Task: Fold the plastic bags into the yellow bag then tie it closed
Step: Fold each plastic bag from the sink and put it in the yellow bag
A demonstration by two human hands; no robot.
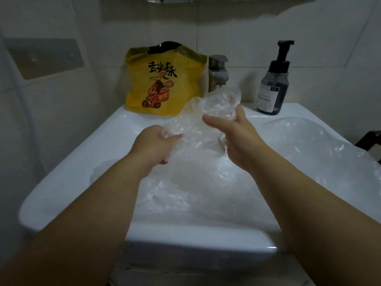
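A yellow bag (165, 79) with black lettering and a cartoon rider stands upright at the back of the white sink (68, 168), its mouth open with something dark inside. I hold a crumpled clear plastic bag (206, 114) above the basin between both hands. My left hand (154, 145) grips its lower end. Higher and farther back, my right hand (233, 133) grips its upper part, with fingertips showing through the plastic. More clear plastic bags (309, 141) lie heaped in the basin and over the sink's right side.
A metal faucet (218, 73) stands right behind the held bag, beside the yellow bag. A dark pump soap bottle (274, 83) sits on the sink's back right corner. Tiled walls close in behind and on the left.
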